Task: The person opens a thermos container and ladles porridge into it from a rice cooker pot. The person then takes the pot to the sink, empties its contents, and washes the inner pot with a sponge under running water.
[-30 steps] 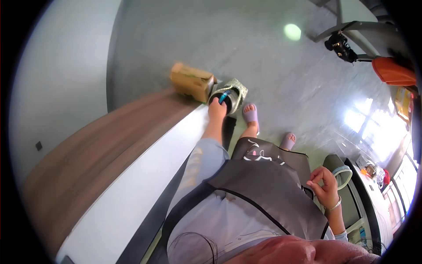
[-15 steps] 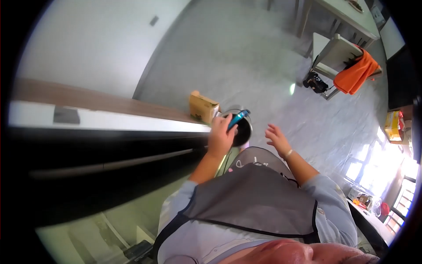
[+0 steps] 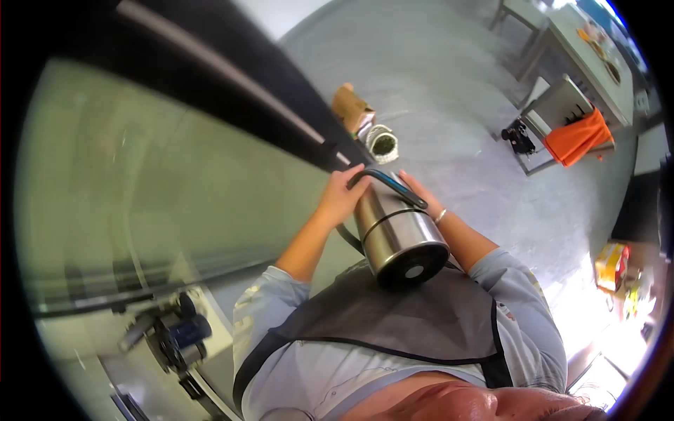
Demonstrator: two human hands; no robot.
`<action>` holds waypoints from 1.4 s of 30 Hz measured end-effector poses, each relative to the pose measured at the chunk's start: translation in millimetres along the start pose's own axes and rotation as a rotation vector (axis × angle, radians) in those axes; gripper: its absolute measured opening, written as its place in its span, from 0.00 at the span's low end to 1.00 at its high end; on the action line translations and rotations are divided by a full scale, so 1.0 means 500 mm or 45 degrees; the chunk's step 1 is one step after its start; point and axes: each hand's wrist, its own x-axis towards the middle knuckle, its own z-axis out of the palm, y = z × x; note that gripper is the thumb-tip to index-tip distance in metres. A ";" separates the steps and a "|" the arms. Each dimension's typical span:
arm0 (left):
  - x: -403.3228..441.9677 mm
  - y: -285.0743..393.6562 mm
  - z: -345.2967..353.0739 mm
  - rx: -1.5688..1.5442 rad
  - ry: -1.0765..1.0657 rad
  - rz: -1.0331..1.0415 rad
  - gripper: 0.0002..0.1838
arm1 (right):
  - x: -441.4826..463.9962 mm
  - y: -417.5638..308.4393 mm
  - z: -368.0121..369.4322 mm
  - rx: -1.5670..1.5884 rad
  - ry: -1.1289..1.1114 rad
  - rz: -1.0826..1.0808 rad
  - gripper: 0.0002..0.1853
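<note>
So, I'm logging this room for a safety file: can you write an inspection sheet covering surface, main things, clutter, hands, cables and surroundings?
Surface: grey floor, bright patches at right.
Main things: metal container, tilted, black end facing the camera.
Clutter: cardboard box and pale basket, side by side.
Hands: left hand at the container's handle; right hand at its far side, grip partly hidden.
Cables: none clear; dark curved strip beside the container, unidentified.
Surroundings: chair with orange cloth, table.
</note>
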 end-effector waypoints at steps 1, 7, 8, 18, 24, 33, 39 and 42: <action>-0.044 -0.009 -0.018 -0.041 -0.018 -0.094 0.23 | -0.018 0.003 0.037 -0.022 -0.051 0.144 0.28; -0.398 -0.166 -0.126 -0.886 -0.050 -0.764 0.33 | -0.055 0.177 0.259 -0.465 -0.294 0.412 0.30; -0.480 -0.236 -0.121 -1.006 0.011 -0.740 0.34 | -0.053 0.235 0.280 -0.527 -0.408 0.514 0.31; -1.295 -0.255 -0.029 -1.169 1.745 -0.849 0.22 | -0.344 0.664 0.567 -1.159 -1.042 0.467 0.45; -1.473 -0.244 0.030 -0.912 2.380 -0.743 0.19 | -0.388 0.924 0.791 -1.538 -1.366 0.211 0.54; -1.666 -0.403 -0.072 -1.785 2.045 -0.834 0.30 | -0.481 1.015 1.024 -1.859 -2.440 -1.055 0.55; -1.760 -0.553 -0.159 -1.835 1.892 -0.969 0.34 | -0.265 1.094 1.141 -1.218 -2.171 0.060 0.53; -1.783 -0.574 -0.220 -1.915 2.005 -0.865 0.33 | -0.071 1.177 1.128 -0.629 -1.119 0.837 0.27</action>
